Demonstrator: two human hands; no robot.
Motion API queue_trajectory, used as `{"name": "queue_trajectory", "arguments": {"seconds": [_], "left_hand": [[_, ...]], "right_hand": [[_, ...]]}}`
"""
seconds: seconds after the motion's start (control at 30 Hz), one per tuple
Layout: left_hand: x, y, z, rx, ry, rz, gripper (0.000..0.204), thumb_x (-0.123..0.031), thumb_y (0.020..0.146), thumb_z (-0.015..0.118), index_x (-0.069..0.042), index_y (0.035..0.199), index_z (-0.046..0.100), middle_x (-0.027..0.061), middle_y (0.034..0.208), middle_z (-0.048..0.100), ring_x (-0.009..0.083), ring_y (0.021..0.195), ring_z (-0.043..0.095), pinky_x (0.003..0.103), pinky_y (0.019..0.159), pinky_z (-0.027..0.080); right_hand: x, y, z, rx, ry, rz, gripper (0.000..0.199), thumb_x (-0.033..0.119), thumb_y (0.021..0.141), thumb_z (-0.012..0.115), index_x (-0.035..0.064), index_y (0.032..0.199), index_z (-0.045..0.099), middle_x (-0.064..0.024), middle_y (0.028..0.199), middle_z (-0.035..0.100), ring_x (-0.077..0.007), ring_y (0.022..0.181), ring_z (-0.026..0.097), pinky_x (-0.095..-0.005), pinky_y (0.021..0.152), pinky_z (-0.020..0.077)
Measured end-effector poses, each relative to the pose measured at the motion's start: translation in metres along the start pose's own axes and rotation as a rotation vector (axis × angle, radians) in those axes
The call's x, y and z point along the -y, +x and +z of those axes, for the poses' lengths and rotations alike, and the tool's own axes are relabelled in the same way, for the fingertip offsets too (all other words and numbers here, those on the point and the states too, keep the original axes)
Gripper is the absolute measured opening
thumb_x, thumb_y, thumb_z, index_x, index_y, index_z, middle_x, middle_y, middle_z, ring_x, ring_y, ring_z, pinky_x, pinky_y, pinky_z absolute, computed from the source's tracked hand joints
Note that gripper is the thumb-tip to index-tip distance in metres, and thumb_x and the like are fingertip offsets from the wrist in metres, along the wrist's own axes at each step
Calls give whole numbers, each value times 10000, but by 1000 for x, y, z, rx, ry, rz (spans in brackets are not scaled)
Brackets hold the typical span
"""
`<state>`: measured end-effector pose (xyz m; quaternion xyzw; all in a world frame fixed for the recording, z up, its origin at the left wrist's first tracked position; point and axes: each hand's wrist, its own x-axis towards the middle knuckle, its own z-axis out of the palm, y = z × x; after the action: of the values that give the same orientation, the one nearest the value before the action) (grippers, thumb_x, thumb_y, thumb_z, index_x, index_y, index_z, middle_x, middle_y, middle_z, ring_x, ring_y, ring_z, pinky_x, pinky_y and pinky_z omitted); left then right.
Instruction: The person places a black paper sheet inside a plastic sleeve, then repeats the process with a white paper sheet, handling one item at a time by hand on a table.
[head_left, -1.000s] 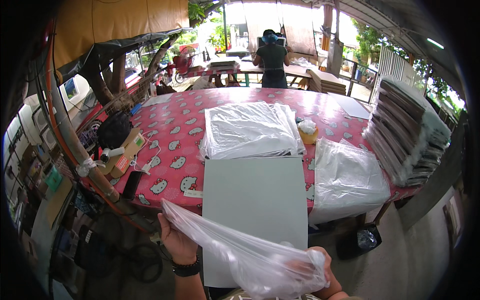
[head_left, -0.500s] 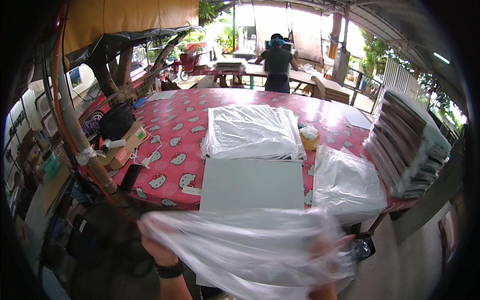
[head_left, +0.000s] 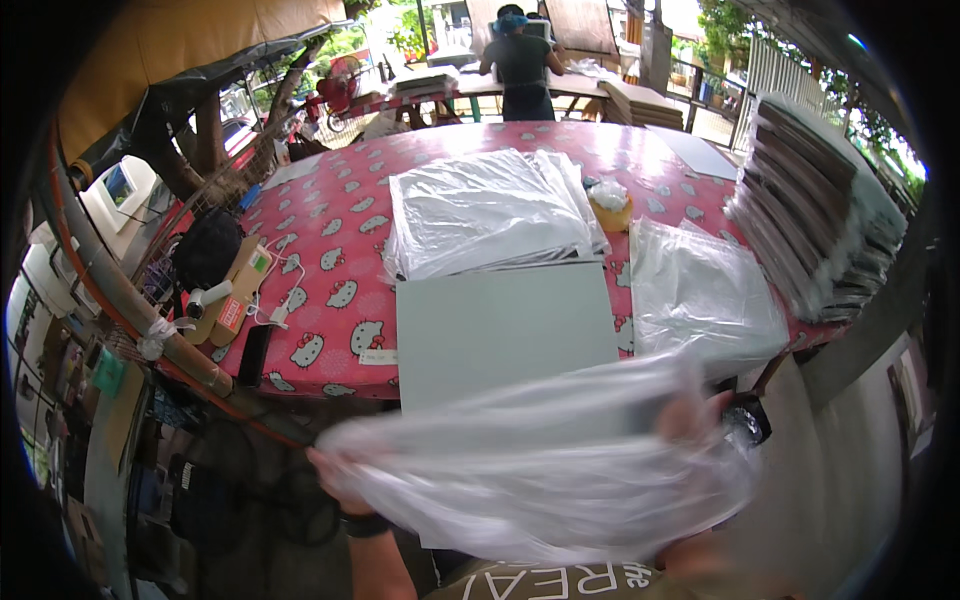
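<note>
A clear plastic bag stretches between my hands, blurred by motion, in front of the table's near edge. My left hand is closed on the bag's left end, with a dark band round its wrist. At the other end, my right hand grips the bag, its fingers smeared and partly covered by the film. Beyond the bag a pale grey board lies flat, jutting over the table edge; the plastic hides its near end. Behind that board rests a stack of plastic-wrapped sheets.
More clear bags lie at the right on the pink-covered table. A tall stack of wrapped panels leans at far right. A phone, a cardboard box and a slanting pole are at left. Another person stands at a farther table.
The view has tilted downward. The bag's right end has risen with my right hand, and the bag has opened out wider. My left hand still holds its end.
</note>
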<state>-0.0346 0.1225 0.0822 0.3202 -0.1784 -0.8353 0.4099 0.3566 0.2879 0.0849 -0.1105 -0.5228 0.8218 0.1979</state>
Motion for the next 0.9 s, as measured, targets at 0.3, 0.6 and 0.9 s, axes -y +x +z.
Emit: {"name": "queue_trajectory", "arguments": {"seconds": [0.3,0.6,0.9], "left_hand": [[71,-3,96,1898,714,-988,350,-91,739,568,6,1057,460,47,872,523,123,781,534,227,694,434],[202,-62,100,2252,916,665,335,-132,750,544,-108,1084,543,202,786,594,306,746,598,382,668,469],[126,-40,106,2106,450,682,319,-90,684,550,-85,998,605,139,640,548,245,598,535,344,596,445]], "right_hand": [[46,165,-117,-461,-606,-190,285,45,661,487,3,929,572,-65,739,585,-116,664,534,-213,619,431],[53,248,-114,-740,-1456,-269,332,122,714,518,59,1033,580,-197,966,578,-335,898,554,-401,806,429],[84,186,-52,-791,-1442,-802,198,32,648,577,42,844,601,-106,658,600,-206,541,548,-290,581,418]]}}
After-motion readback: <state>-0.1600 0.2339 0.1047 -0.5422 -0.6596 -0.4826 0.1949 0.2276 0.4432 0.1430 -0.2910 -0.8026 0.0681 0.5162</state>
